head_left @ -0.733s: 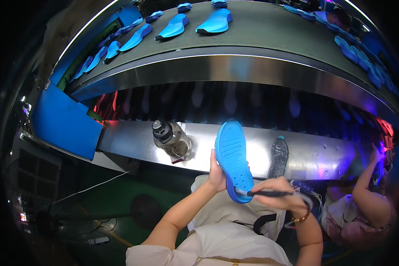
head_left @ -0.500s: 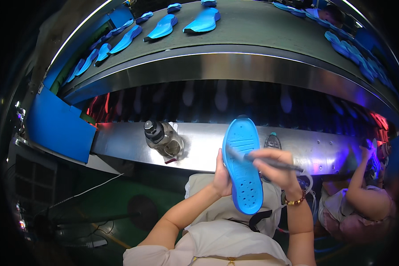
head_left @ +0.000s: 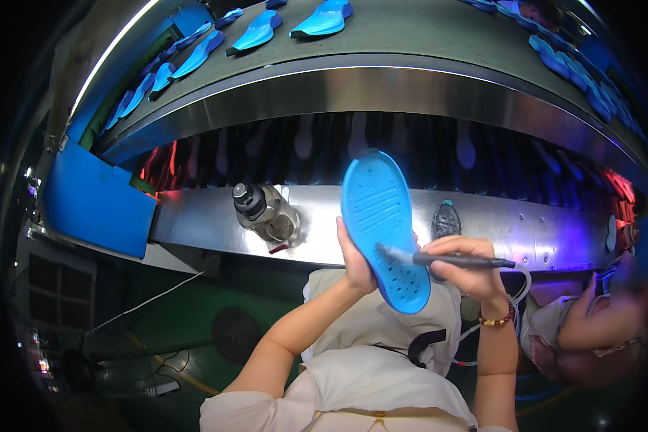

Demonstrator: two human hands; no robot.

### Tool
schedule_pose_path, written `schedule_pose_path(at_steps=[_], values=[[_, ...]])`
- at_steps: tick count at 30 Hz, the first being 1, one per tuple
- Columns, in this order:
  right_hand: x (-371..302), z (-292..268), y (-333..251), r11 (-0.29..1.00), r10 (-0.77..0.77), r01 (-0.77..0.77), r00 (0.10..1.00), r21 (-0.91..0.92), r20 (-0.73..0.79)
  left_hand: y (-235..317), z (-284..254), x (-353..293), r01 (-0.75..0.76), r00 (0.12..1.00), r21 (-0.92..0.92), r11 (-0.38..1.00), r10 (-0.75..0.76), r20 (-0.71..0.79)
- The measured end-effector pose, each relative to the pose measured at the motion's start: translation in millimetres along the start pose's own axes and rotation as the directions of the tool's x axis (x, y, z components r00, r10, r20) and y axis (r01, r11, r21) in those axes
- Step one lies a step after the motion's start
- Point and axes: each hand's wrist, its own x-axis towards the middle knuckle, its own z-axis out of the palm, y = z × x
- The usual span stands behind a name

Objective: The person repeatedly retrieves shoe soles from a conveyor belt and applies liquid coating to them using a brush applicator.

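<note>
Blue sole [head_left: 378,209] lies between gripping left fingers [head_left: 345,237], beside right fingers [head_left: 459,246] pinching a brush [head_left: 426,258].

Blue soles [head_left: 324,20] on the belt [head_left: 425,39], a bottle [head_left: 270,216] on the ledge [head_left: 322,223]

The ledge is bare, shiny steel, and the bottle, smoky with a dark cap, stands on it. To the bottle's right, a dark sole-shaped piece [head_left: 446,218] lies on the same steel. Beyond and above the bottle runs the grey-green belt, with blue soles spaced out beyond it and overlapping ones far to its right. Below the bottle is the green floor [head_left: 151,335]; a dark disc [head_left: 235,336] seems to rest there, though the light is poor.
</note>
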Motion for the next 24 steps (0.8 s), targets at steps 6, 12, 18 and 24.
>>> schedule_pose_path(at_steps=[6,12,18,24], values=[[-11,1,-7,0.988,-0.156,0.151,0.943,0.037,0.295,16,-5,9,-0.18,0.984,-0.079,0.981,0.18,-0.008],[-16,2,-2,0.983,-0.142,0.165,0.964,-0.086,0.226,19,-3,15,-0.222,0.971,-0.1,0.97,0.211,-0.114],[-20,-4,16,0.995,0.08,-0.077,0.996,0.064,-0.036,32,7,17,-0.181,0.974,-0.08,0.98,0.167,-0.15],[-28,-4,34,0.905,0.06,-0.067,0.998,0.419,0.029,38,3,17,-0.124,0.98,-0.126,0.984,0.141,0.137]])
